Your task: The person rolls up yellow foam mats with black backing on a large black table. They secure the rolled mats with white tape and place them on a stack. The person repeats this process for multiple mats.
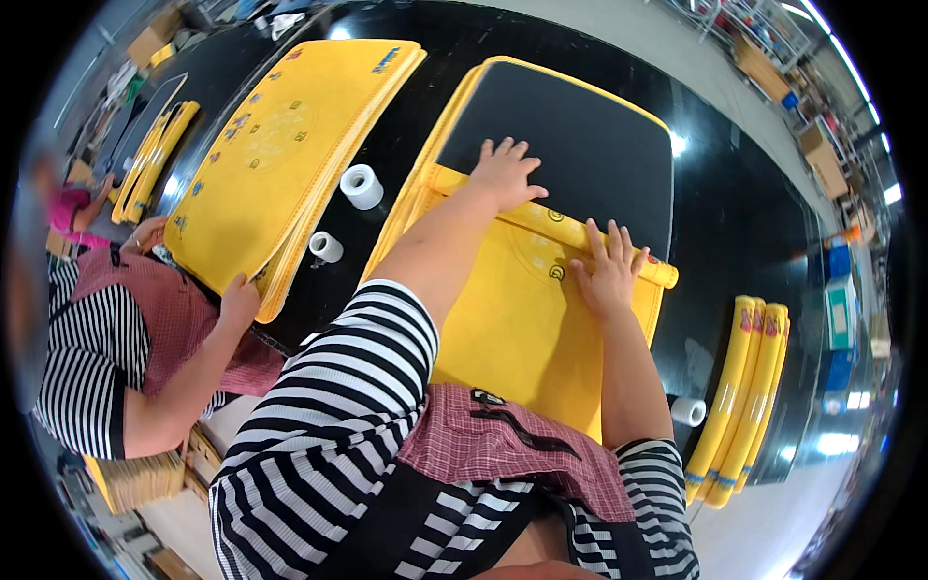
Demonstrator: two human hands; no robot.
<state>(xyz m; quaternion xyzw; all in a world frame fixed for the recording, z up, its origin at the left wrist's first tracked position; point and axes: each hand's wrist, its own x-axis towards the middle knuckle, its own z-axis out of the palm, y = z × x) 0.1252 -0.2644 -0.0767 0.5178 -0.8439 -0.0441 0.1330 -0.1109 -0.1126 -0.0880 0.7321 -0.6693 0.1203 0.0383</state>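
A mat lies black side up on a stack of yellow mats (512, 319), its near part wound into a yellow roll (541, 224). The flat black part (580, 126) stretches beyond the roll. My left hand (505, 176) is open, fingers spread over the black surface just past the roll, with the wrist above the roll's left part. My right hand (611, 271) rests open on the roll near its right end, fingers stretched across it. Neither hand is closed around anything.
Two white tape rolls (362, 187) (327, 247) stand left of my stack, a third white roll (688, 412) right of it. Several rolled yellow mats (739, 401) lie at right. A co-worker's hands (240, 298) hold the edge of another yellow mat stack (290, 145) at left.
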